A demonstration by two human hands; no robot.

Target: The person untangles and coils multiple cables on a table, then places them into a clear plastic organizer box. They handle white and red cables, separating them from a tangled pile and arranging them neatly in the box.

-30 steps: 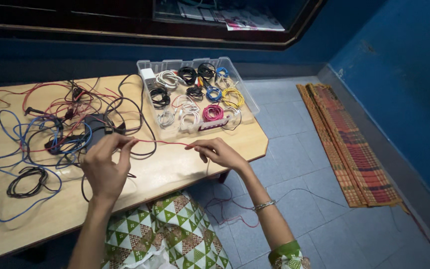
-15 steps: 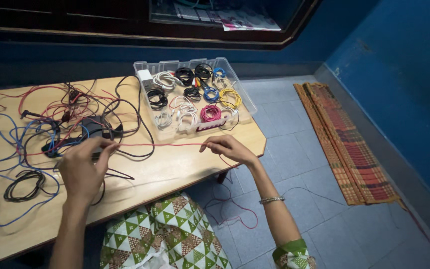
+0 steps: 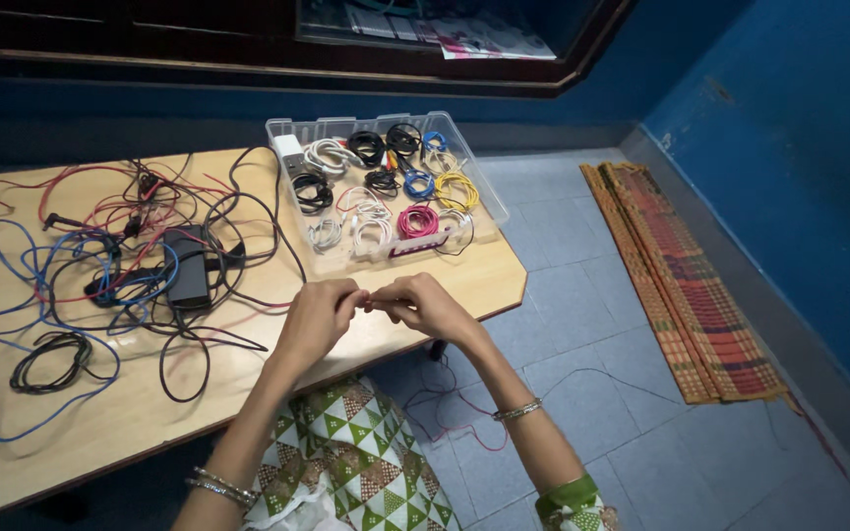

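My left hand and my right hand meet fingertip to fingertip over the front edge of the wooden table. Both pinch a thin red cable that runs left from my fingers into a tangle of red, blue and black cables. A length of the same thin red cable hangs off the table edge down to the floor. Just beyond my hands stands a clear plastic tray holding several coiled cables, among them a pink coil and a yellow coil.
A black power brick lies in the tangle. A coiled black cable sits near the left front of the table. A folded striped mat lies on the tiled floor along the blue wall at right.
My hands were apart with the red cable stretched between them; they have come together at the table's front edge. The view has shifted slightly.
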